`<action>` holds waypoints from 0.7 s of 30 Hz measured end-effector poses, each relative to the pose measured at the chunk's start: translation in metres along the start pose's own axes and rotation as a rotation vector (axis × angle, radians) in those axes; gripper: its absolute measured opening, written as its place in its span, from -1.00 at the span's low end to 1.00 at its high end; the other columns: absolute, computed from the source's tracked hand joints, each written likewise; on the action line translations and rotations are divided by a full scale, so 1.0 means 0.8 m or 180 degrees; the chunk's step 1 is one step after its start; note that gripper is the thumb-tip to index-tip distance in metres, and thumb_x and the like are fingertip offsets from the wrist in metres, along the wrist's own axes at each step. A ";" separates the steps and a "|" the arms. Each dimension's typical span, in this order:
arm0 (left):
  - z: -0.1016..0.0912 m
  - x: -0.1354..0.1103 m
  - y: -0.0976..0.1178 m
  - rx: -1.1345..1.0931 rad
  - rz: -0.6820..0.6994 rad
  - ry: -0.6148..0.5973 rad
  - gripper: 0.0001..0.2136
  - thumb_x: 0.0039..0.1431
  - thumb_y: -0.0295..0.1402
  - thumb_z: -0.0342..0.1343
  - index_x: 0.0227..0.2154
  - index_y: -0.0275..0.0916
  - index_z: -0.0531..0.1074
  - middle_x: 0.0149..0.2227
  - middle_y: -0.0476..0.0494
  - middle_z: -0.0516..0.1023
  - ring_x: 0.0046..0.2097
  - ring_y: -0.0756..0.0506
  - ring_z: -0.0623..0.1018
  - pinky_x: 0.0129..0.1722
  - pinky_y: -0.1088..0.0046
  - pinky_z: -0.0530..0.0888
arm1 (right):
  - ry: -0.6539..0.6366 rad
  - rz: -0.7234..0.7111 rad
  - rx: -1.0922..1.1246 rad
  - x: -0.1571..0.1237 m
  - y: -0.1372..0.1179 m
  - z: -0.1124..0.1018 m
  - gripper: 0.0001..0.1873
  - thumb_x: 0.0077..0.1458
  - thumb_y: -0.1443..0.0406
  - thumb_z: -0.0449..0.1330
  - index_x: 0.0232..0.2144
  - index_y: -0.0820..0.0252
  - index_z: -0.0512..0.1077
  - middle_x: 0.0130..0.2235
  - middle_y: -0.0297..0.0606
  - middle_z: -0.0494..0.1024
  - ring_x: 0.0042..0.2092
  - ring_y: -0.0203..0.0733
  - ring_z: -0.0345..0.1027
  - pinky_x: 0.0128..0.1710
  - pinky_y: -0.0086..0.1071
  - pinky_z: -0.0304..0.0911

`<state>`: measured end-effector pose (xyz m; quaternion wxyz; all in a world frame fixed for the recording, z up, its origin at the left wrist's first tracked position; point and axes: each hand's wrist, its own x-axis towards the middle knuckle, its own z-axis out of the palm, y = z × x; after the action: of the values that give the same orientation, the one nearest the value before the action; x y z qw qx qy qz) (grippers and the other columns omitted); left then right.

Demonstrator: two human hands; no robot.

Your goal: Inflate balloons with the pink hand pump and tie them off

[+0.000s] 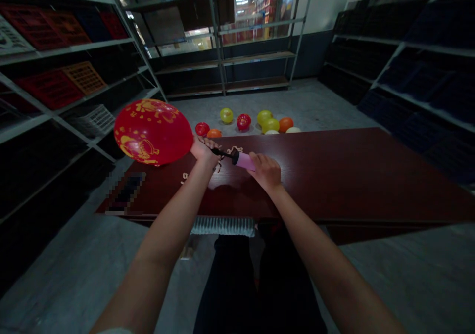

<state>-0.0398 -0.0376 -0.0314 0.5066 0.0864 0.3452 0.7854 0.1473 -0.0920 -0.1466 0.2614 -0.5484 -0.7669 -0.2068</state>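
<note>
Wood-grain tabletop (371, 175), dark reddish brown, runs across the middle of the frame from centre left out to the right edge. Its right half is bare and glossy. A few small pale scraps (184, 176) lie near the hands, and a blurred-out patch sits at its lower left corner.

At upper centre of the tabletop the left hand (203, 151) pinches the neck of a red balloon (152, 132) printed in yellow. The inflated balloon hangs out past the table's left end, in the left centre of the frame. The right hand (266, 170) is closed around a pink pump (243, 160), whose black nozzle points into the pinched neck.

Grey concrete floor (315, 101) lies beyond the far edge, where loose balloons (244, 121) in yellow, red and orange sit just behind the table. Metal shelving (55, 52) with red, orange and white crates (83, 76) lines the left of the frame. More racks (256, 57) stand at top centre, and dark shelves (408, 52) fill the upper right.

Open floor shows between the far edge and the back racks, and along the near edge at the bottom of the frame.
</note>
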 end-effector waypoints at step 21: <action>0.077 -0.010 -0.029 0.0363 0.0373 -0.0451 -0.54 0.51 -0.21 -0.10 -0.57 -0.15 0.00 -0.71 0.16 -0.03 -0.71 0.09 0.02 -0.64 0.46 0.04 | 0.0175 0.0641 0.0270 0.001 0.005 0.007 -0.52 0.20 0.24 0.25 0.14 0.23 0.35 -0.16 -0.09 0.58 -0.18 -0.03 0.42 -0.23 -0.26 0.19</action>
<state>0.0111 -0.0106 0.0020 0.4772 0.1904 0.3469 0.7846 0.1499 -0.0862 -0.1503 0.3248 -0.6052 -0.7085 -0.1618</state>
